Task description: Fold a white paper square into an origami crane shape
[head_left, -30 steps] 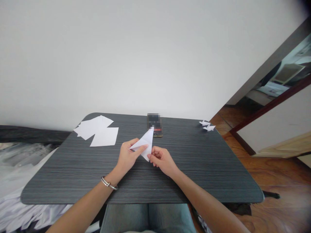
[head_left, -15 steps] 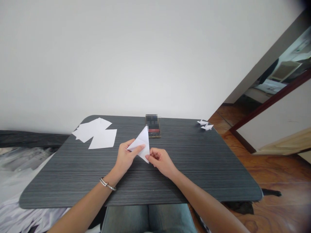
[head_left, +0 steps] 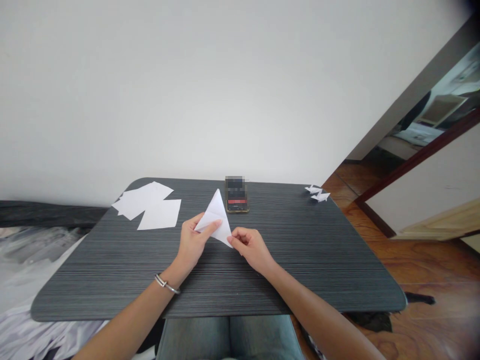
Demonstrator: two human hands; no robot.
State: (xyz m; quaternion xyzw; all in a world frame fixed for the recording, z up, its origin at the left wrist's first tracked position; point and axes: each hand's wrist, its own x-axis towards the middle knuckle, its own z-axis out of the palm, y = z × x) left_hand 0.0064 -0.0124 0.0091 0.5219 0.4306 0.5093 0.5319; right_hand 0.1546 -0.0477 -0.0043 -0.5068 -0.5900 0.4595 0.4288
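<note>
Dark, finely striped, your table (head_left: 300, 270) stands against a pale wall (head_left: 240, 90). Over its middle, between your hands, is the folded paper (head_left: 216, 211): plain white, roughly triangular, with one sharp tip pointing away from you, faint crease lines across its face and a narrow corner slanting down to the right. Your left hand (head_left: 190, 241) pinches its left side, thumb flat on top; your right hand (head_left: 252, 246) pinches that lower right corner between thumb and curled fingers. Beyond the paper lies a phone (head_left: 237, 196); loose white sheets (head_left: 159, 215) lie far left, small folded pieces (head_left: 320, 197) far right.
</note>
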